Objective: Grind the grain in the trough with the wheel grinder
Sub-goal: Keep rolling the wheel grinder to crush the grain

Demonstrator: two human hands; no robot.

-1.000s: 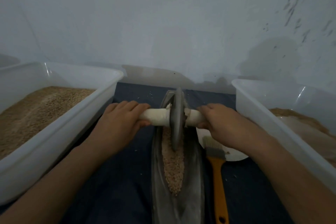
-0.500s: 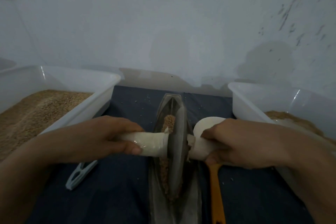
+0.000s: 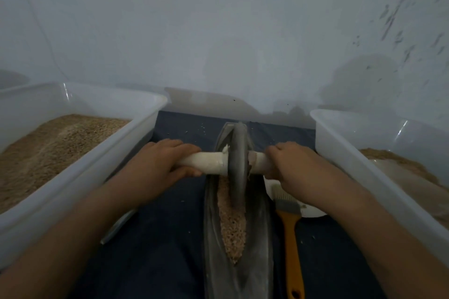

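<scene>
**Wheel rolled back to the far end of the trough**

Half a second ago the wheel grinder [image 3: 238, 165] stood near the middle of the trough [image 3: 258, 226], over the grain; now it stands at the far end, close to the wall, and both forearms are stretched out. The left hand [image 3: 161, 167] is curled around the white handle [image 3: 206, 164] on its side of the disc, fingers over the top and thumb beneath. The right hand [image 3: 295, 167] is wrapped around the shorter stub of handle on the other side.

With the wheel pushed away, the grain [image 3: 232, 221] lies uncovered in the bottom of the trough, a pale strip running from under the disc toward the person. It looks coarse, so the grinding seems far from finished; a return stroke toward the body is probably next.

A brush with an orange handle [image 3: 290, 238] lies just beside the trough on the dark cloth [image 3: 158, 250]. A white tub holding grain [image 3: 80, 177] sits to the left, another tub [image 3: 379, 172] to the right.
</scene>
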